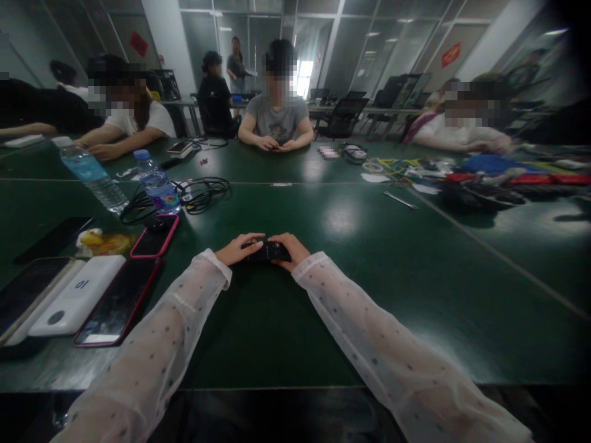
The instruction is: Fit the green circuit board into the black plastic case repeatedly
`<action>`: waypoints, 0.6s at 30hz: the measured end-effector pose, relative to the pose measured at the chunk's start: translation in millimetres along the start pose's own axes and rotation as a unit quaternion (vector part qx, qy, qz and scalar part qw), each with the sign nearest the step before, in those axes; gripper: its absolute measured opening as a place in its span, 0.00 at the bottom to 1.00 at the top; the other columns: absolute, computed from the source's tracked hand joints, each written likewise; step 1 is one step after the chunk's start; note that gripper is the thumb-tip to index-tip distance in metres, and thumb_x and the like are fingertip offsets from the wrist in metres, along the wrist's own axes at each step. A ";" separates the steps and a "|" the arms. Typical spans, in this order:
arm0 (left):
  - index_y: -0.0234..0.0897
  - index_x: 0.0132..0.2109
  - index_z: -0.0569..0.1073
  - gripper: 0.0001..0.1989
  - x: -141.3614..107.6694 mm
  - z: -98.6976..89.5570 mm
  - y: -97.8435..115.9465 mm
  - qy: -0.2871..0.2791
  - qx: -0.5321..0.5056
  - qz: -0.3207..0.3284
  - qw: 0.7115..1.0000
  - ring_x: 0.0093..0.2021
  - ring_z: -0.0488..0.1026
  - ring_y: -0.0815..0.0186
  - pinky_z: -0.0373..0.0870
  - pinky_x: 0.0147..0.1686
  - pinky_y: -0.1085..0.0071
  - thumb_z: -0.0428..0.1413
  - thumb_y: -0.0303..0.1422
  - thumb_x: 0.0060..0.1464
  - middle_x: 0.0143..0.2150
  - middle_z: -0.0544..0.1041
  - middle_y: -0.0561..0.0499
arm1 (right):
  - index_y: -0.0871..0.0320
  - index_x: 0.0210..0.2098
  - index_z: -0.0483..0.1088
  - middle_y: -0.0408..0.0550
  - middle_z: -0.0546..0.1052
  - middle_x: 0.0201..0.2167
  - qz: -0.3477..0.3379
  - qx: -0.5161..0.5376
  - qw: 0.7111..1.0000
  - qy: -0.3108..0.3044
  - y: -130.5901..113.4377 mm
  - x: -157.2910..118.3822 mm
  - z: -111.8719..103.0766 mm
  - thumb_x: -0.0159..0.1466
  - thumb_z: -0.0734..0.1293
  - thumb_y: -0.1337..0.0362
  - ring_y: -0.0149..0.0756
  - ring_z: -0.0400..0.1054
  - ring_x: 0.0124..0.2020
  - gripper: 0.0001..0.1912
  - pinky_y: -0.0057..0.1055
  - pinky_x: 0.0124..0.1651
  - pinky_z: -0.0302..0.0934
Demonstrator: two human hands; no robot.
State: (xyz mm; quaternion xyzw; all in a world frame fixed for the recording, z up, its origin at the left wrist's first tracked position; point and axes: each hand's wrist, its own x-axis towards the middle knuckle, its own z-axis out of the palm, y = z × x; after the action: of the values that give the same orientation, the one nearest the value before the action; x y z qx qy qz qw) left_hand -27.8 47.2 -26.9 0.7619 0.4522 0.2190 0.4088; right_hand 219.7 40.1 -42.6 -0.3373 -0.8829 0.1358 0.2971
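A small black device (pixel 266 251) with light marks on its face lies on or just above the green table (pixel 277 320), in the middle of the view. My left hand (pixel 240 248) grips its left end, thumb over the top. Around its right end are the fingers of my right hand (pixel 290 250), closed on it. What the device is cannot be made out. Both my forearms are in sheer white dotted sleeves.
Phones (pixel 117 301), a white power bank (pixel 78 295) and two water bottles (pixel 157 183) stand or lie at the left, near coiled black cables (pixel 207 192). A wrench (pixel 399 200) and a cable pile (pixel 489 184) are at the right. People sit across the table.
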 end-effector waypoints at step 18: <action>0.39 0.61 0.66 0.32 -1.7 -0.3 13.6 -0.008 -0.072 0.000 0.997 0.59 0.67 0.52 0.61 0.59 0.53 0.51 0.54 0.56 0.61 0.69 0.42 | 0.49 0.56 0.61 0.52 0.69 0.51 0.024 0.009 1.000 -0.010 -1.8 -0.7 -1.0 0.55 0.72 0.69 0.47 0.66 0.52 0.32 0.49 0.53 0.63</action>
State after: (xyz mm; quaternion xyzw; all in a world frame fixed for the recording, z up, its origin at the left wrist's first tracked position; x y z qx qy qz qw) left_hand -22.0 42.3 -15.5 0.7323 0.4317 0.2453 0.4661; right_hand 219.8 38.3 -41.3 -0.3540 -0.8762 0.1541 0.2885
